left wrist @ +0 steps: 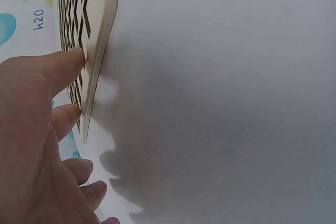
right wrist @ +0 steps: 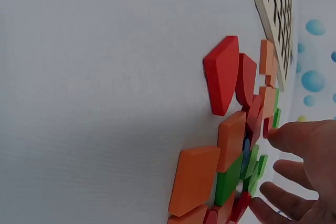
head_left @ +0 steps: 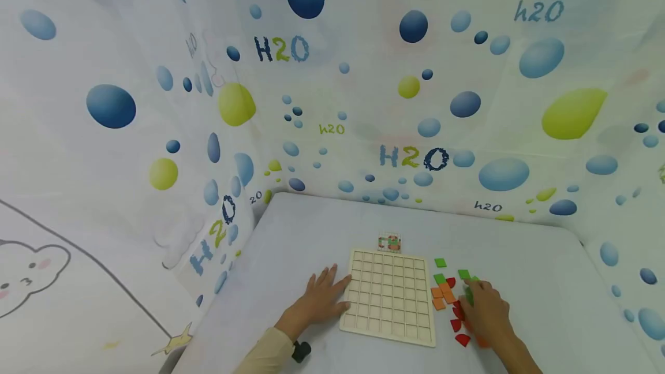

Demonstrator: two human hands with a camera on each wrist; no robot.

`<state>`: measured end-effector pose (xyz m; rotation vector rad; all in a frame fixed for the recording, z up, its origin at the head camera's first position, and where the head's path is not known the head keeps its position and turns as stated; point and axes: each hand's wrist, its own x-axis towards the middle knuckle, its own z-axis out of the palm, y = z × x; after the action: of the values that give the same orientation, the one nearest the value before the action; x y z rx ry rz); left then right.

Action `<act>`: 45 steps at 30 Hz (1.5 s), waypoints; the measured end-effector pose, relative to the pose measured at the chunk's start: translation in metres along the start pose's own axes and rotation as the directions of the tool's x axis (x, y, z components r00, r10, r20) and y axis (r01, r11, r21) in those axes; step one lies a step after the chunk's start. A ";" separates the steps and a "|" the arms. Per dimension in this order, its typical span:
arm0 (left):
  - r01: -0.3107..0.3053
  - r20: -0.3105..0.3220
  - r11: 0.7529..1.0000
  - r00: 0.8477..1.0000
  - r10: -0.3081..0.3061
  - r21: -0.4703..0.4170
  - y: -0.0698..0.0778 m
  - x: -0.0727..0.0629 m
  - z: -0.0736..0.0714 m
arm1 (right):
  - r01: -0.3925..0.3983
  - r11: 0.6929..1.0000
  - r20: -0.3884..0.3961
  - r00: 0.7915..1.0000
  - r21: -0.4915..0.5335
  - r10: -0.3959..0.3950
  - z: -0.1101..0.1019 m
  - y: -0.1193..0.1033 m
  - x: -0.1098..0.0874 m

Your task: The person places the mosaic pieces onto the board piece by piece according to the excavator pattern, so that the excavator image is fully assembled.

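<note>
A pale wooden grid board (head_left: 387, 296) lies on the white table with its square cells bare. My left hand (head_left: 322, 296) rests at its left edge, fingers spread; in the left wrist view the thumb and a finger touch the rim. To the right of the board lie loose flat tiles: green tiles (head_left: 440, 262), orange tiles (head_left: 439, 303) and red rounded tiles (head_left: 455, 325). My right hand (head_left: 487, 307) is over the right part of this group and hides some. In the right wrist view its fingers (right wrist: 289, 200) are loosely bent beside the tiles, with nothing seen gripped.
A small card with a coloured pattern (head_left: 389, 242) lies behind the board's far edge. A small black object (head_left: 301, 351) is beside my left wrist. White curtains printed with blue and green drops (head_left: 504, 174) stand around the table (head_left: 312, 229).
</note>
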<state>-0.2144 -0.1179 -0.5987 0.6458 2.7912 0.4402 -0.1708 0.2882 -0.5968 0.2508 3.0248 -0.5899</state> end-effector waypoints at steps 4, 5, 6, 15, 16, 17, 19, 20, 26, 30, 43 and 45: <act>0.005 0.020 1.000 1.000 -0.005 -0.002 0.001 0.002 0.001 | -0.002 1.000 -0.016 1.000 0.002 0.002 -0.001 0.007 0.004; 0.006 0.022 1.000 1.000 -0.006 -0.001 0.001 0.002 0.001 | -0.004 1.000 -0.016 1.000 0.008 0.004 -0.002 0.010 0.005; 0.006 0.024 1.000 1.000 -0.006 0.003 0.001 0.002 0.001 | -0.009 1.000 -0.013 1.000 0.013 0.009 -0.002 0.013 0.006; 0.010 0.016 1.000 1.000 -0.010 0.010 0.001 -0.001 -0.005 | -0.054 0.998 -0.008 0.999 0.029 0.054 -0.011 0.035 0.012; 0.010 0.016 1.000 1.000 -0.011 0.006 0.000 -0.001 -0.005 | -0.053 0.998 -0.013 0.999 0.021 0.053 -0.012 0.036 0.012; 0.011 0.016 1.000 1.000 -0.011 0.000 -0.001 -0.002 -0.004 | -0.049 0.999 -0.014 0.999 0.015 0.049 -0.013 0.037 0.012; 0.009 0.015 1.000 1.000 -0.009 -0.004 -0.003 -0.002 -0.003 | -0.039 0.999 -0.015 0.999 0.013 0.039 -0.014 0.036 0.010; 0.009 0.016 1.000 1.000 -0.009 -0.011 -0.003 -0.002 -0.002 | -0.027 1.000 -0.010 1.000 0.010 0.027 -0.013 0.036 0.009; 0.010 0.016 1.000 1.000 -0.010 -0.025 -0.006 -0.001 0.001 | -0.005 0.999 0.076 0.997 0.042 0.002 -0.007 0.023 0.002; 0.008 0.012 1.000 1.000 -0.007 -0.026 -0.006 -0.001 0.001 | -0.016 0.999 0.119 0.993 0.043 0.011 -0.002 0.019 0.000; 0.003 0.024 1.000 1.000 -0.002 -0.020 -0.001 -0.004 -0.003 | -0.033 0.999 0.185 0.982 0.033 0.026 -0.007 0.018 -0.009; 0.003 0.021 1.000 1.000 -0.003 -0.009 -0.001 -0.005 -0.002 | -0.034 0.999 0.180 0.983 0.038 0.027 -0.006 0.019 -0.009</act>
<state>-0.2116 -0.1217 -0.5963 0.6401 2.7684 0.4428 -0.1589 0.3064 -0.5977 0.2315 2.8336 -0.6357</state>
